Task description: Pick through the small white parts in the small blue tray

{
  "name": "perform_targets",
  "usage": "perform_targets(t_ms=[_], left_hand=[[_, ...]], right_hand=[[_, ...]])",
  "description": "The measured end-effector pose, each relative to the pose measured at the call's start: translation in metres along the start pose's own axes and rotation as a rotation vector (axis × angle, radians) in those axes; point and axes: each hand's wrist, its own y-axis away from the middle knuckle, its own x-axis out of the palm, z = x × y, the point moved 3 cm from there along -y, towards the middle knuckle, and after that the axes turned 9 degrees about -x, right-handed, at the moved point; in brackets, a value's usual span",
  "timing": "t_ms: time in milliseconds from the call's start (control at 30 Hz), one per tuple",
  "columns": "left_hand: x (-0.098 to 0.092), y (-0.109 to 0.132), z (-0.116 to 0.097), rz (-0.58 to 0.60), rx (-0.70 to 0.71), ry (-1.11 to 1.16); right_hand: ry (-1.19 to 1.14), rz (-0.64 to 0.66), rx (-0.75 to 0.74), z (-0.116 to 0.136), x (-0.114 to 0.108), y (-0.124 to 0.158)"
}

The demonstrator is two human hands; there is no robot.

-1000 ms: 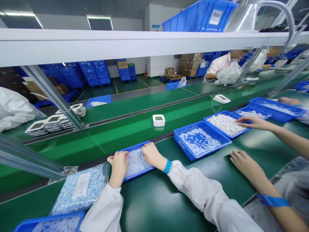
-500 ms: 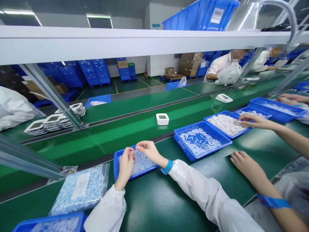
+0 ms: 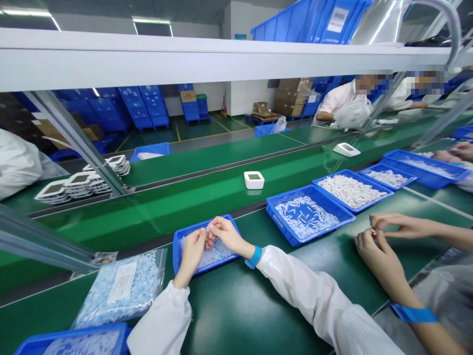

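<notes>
Over a blue tray of small pale blue and white pieces, my two hands meet at the fingertips. My left hand is closed in a pinch. My right hand, with a blue band at its wrist, also pinches, its fingertips touching or nearly touching the left ones. A tiny whitish piece shows between the fingertips; its exact kind is too small to tell. Left of the tray lies a clear bag packed with similar pale blue pieces and bearing a white label.
Blue trays of small white pieces stand to the right. A co-worker's hands work beside them. White devices with screens sit on the green conveyor. A white shelf beam crosses above; another blue tray is at lower left.
My fingertips have come together over the tray. The co-worker's hand has left the tray of white pieces and joined their other hand. The white devices have shifted slightly right along the conveyor.
</notes>
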Motion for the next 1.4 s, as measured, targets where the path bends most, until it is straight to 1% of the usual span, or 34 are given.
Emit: perform_targets(t_ms=[167,300,400,500,633,700,833,933,1033,1133,1233,1300,1400], left_hand=[[0.000,0.002,-0.003,0.006,0.078,-0.185],[0.001,0.005,-0.009,0.031,0.140,-0.223],[0.002,0.007,-0.014,0.039,0.164,-0.200],[0.000,0.008,-0.017,-0.001,0.162,-0.201],[-0.005,0.009,-0.018,-0.083,0.166,-0.327],[-0.006,0.009,-0.019,-0.081,0.214,-0.400],[-0.005,0.009,-0.019,-0.032,0.347,-0.563],[-0.003,0.009,-0.017,-0.031,0.395,-0.658],[-0.003,0.010,-0.018,-0.086,0.410,-0.685],[-0.005,0.013,-0.021,-0.206,0.410,-0.691],[-0.006,0.015,-0.022,-0.300,0.421,-0.728],[-0.006,0.016,-0.021,-0.328,0.441,-0.774],[-0.005,0.017,-0.019,-0.341,0.477,-0.841]], right_hand=[[0.010,-0.001,-0.039,0.000,0.000,-0.001],[0.032,-0.032,-0.049,0.002,0.000,0.000],[0.064,-0.073,-0.067,0.006,-0.001,0.001],[0.081,-0.088,-0.084,0.010,-0.002,0.003],[0.083,-0.094,-0.091,0.012,-0.002,0.004],[0.102,-0.096,-0.097,0.012,-0.003,0.004],[0.205,-0.102,-0.116,0.009,-0.003,0.005],[0.238,-0.088,-0.123,0.009,-0.003,0.006],[0.305,-0.086,-0.171,0.013,-0.004,0.006],[0.414,-0.086,-0.213,0.018,-0.004,0.007],[0.495,-0.040,-0.213,0.020,-0.002,0.008],[0.535,-0.004,-0.210,0.020,-0.001,0.009],[0.579,0.046,-0.202,0.018,0.001,0.009]])
